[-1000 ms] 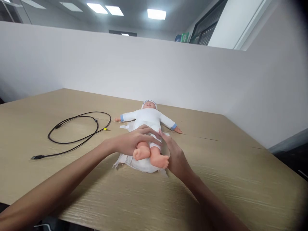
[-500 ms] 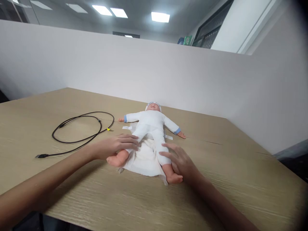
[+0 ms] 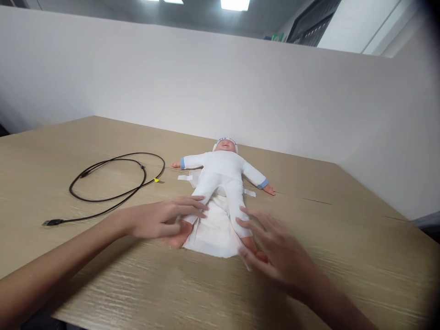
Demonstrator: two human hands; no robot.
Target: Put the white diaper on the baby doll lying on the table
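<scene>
A baby doll (image 3: pixel 225 167) in a white suit with blue cuffs and a white cap lies on its back, arms spread and legs apart. Beneath its hips an opened white diaper (image 3: pixel 213 233) is spread, its front part lying flat between the legs. One white tab sticks out on each side of the waist. My left hand (image 3: pixel 165 217) rests over the doll's leg on the left, fingers stretched and apart. My right hand (image 3: pixel 275 243) is at the other leg, fingers spread, thumb near the diaper's front corner. Both hands partly cover the doll's feet.
A looped black USB cable (image 3: pixel 103 200) with a yellow tag lies on the wooden table (image 3: pixel 137 284) to the left. Behind the table stands a pale partition wall (image 3: pixel 192 82). The table's front edge shows at the lower left.
The view has tilted down slightly. My right hand has shifted toward me, its thumb now by the diaper's front corner. My left hand has slid slightly down over the foot.
</scene>
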